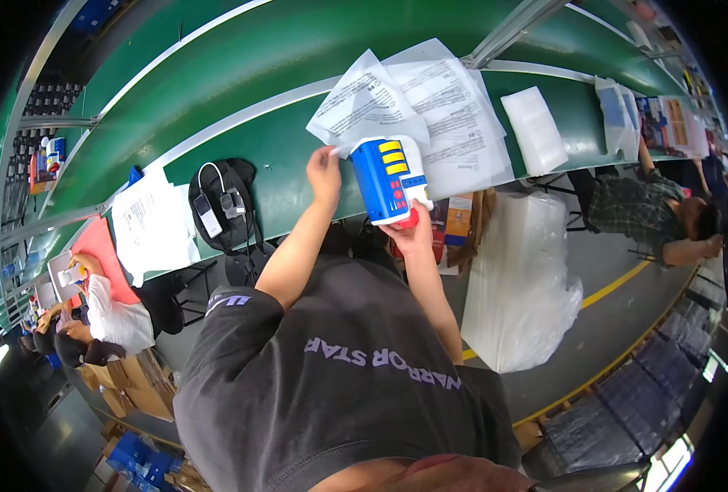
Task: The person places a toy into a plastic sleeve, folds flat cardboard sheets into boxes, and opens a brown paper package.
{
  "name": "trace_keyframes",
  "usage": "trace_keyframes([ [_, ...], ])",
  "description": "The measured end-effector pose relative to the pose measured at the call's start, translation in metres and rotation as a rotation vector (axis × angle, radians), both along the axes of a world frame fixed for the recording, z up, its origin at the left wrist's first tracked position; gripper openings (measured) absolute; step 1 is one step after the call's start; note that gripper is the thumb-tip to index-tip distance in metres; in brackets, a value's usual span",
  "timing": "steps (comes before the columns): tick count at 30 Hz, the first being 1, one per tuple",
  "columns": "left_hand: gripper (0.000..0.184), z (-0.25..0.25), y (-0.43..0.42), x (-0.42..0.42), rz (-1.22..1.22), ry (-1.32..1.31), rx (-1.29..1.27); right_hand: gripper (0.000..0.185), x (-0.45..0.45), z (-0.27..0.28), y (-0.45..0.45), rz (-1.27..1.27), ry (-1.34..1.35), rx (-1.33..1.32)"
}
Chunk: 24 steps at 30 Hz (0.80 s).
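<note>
A blue and white plastic toy (374, 182) with yellow bars and small red buttons is held up over the green bench. My right hand (414, 233) grips its lower end, where a red part shows by the fingers. Beside the toy's upper left edge, my left hand (325, 175) has its fingertips pinched together at the whitish edge of a clear printed plastic bag (366, 100). That bag lies against the toy's top end, and whether the toy is partly inside it I cannot tell. More printed bags (467, 123) are spread flat behind and to the right.
On the green bench (286, 176) lie a black bag (221, 201) with cables, paper sheets (152, 225) and a white foam stack (534, 131). A large plastic-wrapped bundle (518, 283) and an open carton (470, 234) stand nearby. Co-workers sit at both sides.
</note>
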<state>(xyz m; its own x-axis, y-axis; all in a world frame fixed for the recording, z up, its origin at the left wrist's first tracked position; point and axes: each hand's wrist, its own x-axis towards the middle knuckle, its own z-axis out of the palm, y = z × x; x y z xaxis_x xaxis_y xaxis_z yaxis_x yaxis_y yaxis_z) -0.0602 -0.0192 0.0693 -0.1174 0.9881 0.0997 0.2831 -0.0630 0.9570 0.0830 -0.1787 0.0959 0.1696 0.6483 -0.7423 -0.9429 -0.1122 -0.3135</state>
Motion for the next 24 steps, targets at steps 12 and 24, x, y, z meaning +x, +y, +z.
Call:
trace_keyframes([
  [12, 0.013, -0.002, 0.041, 0.0, -0.193, -0.299, -0.137, 0.054, 0.001, 0.014, 0.009, 0.012, 0.153, 0.142],
  [24, 0.012, 0.007, 0.026, 0.009, -0.088, -0.921, -0.471, 0.053, 0.001, -0.011, 0.012, -0.036, 0.032, 0.117],
])
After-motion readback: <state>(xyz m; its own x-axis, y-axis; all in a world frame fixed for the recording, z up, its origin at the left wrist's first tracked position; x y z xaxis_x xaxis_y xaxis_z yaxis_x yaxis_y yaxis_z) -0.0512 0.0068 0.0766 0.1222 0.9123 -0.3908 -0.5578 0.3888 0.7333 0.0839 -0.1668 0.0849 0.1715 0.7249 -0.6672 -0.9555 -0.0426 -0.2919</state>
